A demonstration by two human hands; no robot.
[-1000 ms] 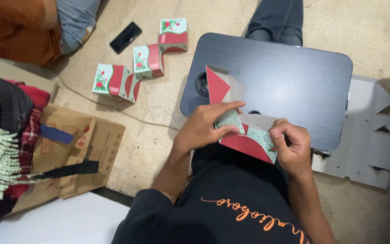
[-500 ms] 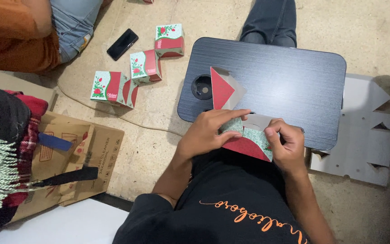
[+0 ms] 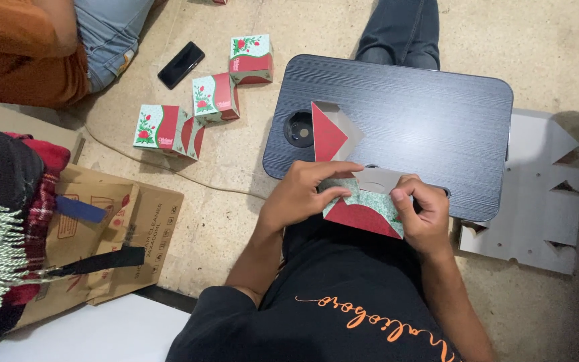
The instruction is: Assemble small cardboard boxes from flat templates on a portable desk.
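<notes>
Both hands hold a red and green printed cardboard box blank (image 3: 363, 208), partly folded, at the near edge of a dark lap table (image 3: 430, 127). My left hand (image 3: 306, 191) grips its left side with fingers over the top fold. My right hand (image 3: 422, 216) pinches its right side. One red flap of the blank stands up over the table.
Three folded red and green boxes (image 3: 199, 100) lie on the floor at the left, beside a black phone (image 3: 181, 64). Another person sits at the top left. Flat grey cardboard blanks (image 3: 537, 201) lie right of the table. A brown carton (image 3: 112, 234) and cloth are at left.
The hands have kept their grip on the blank and pressed its fold closer toward my body. The view has shifted slightly.
</notes>
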